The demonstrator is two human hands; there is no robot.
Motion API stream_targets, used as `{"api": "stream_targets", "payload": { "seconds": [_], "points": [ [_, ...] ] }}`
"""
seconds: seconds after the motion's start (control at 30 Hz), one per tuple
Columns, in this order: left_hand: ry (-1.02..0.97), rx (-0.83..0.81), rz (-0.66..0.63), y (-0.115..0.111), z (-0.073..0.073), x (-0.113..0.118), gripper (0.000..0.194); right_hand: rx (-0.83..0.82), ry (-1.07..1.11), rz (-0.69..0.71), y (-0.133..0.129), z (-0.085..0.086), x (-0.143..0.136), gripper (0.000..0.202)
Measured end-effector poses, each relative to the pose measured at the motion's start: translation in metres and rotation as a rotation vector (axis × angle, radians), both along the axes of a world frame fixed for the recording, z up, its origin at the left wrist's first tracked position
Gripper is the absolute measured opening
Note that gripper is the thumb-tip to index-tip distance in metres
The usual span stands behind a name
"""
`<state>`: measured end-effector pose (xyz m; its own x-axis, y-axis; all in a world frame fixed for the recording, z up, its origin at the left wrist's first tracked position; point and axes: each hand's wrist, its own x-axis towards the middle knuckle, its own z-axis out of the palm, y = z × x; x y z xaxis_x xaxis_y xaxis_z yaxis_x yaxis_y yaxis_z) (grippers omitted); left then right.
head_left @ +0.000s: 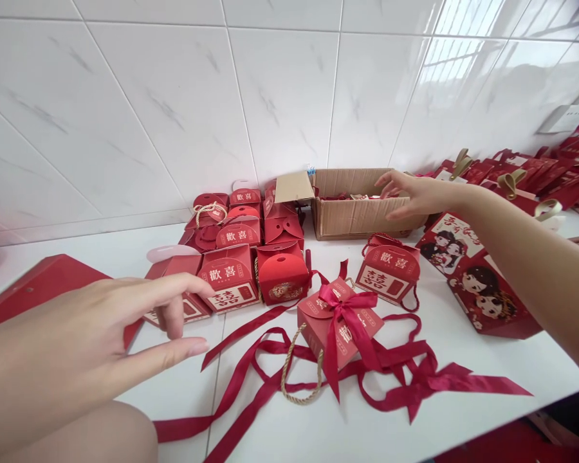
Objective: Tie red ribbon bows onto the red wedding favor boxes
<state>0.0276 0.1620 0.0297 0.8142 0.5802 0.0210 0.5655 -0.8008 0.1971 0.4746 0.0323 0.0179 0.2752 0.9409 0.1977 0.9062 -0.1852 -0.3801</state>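
From my end I have the left hand (120,325) low on the left, holding nothing, with the thumb and index finger held apart and the other fingers curled under. Its index fingertip overlaps the front row of red boxes (226,267) in my view; I can't tell whether it touches them. The right hand (412,195) is farther forward, over the right end of the open cardboard box (352,220) by the tiled wall (289,90). Its fingers are spread and slightly bent, with a gap between them and the thumb, and I see nothing in its grip; whether it touches the rim I can't tell.

The bow-tied gift box (314,321) sits tilted on the white table (270,440), between the two hands from side to side: to the right of the left fingertips, and nearer to me than the right hand, well apart from both. A crimson bow (345,310) crosses its top, and its gold rope handle (300,401) hangs in a loop toward me. Loose crimson ribbon (429,379) trails around it. Just behind it stands another red box (388,273), and the portrait box (482,289) lies below the right forearm
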Motion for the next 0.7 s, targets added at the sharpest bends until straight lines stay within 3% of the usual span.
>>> {"api": "stream_targets", "payload": {
  "seconds": [0.1, 0.2, 0.3, 0.37, 0.5, 0.7],
  "points": [
    [0.012, -0.009, 0.035, -0.002, 0.002, 0.003, 0.040, -0.099, 0.112, 0.136, 0.001, 0.009, -0.053, 0.066],
    [0.004, -0.014, 0.066, -0.009, 0.004, 0.005, 0.040, -0.196, 0.104, 0.511, -0.002, 0.004, -0.105, 0.091],
    [0.007, -0.018, 0.089, -0.012, 0.004, 0.003, 0.040, -0.358, 0.007, 0.814, -0.012, -0.015, -0.137, 0.111],
    [-0.021, -0.002, 0.063, -0.011, 0.002, -0.001, 0.039, -0.406, -0.050, 0.821, -0.020, -0.029, -0.148, 0.111],
    [-0.058, 0.055, 0.024, -0.008, -0.004, -0.008, 0.035, -0.339, -0.116, 0.678, -0.029, -0.050, -0.158, 0.094],
    [-0.101, 0.096, 0.010, -0.007, -0.007, -0.005, 0.036, -0.232, -0.042, 0.611, -0.033, -0.046, -0.144, 0.088]
  ]
}}
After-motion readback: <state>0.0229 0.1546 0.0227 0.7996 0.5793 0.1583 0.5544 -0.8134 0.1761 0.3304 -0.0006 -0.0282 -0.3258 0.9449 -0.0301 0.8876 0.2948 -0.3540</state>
